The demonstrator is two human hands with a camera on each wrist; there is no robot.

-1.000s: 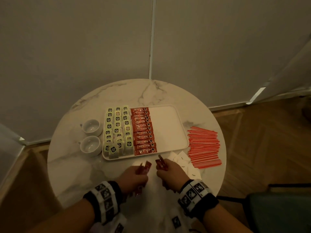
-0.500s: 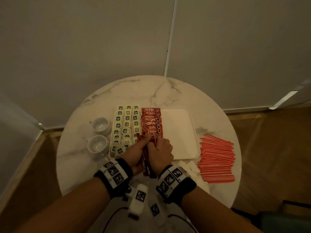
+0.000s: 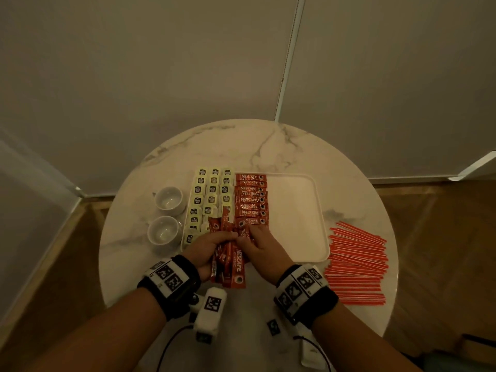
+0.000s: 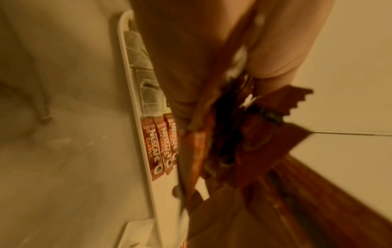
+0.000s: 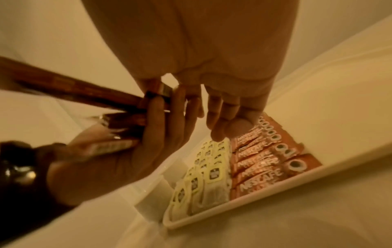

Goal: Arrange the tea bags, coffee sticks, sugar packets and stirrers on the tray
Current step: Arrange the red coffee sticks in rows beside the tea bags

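Both hands meet over the front edge of the white tray (image 3: 295,210). My left hand (image 3: 214,244) grips a loose bundle of red coffee sticks (image 3: 232,260), which fans out above and below the fist. My right hand (image 3: 253,238) pinches the bundle's far ends beside the left one. On the tray, tea bags (image 3: 212,191) fill three columns at the left, with a row of coffee sticks (image 3: 251,200) next to them. In the right wrist view, the left hand (image 5: 131,156) holds the bundle (image 5: 74,90) above the tea bags (image 5: 203,176). Orange stirrers (image 3: 357,264) lie on the table to the right of the tray.
Two white cups (image 3: 165,216) stand left of the tray on the round marble table (image 3: 241,146). The tray's right half (image 3: 292,224) is bare. A wall stands close behind the table, and wood floor lies around it. My right wrist hides the white packets near the tray's front corner.
Both hands moved from the near table edge up to the tray's front, bringing their coffee sticks together into one bundle. The head view shifted so the table sits more to the right.
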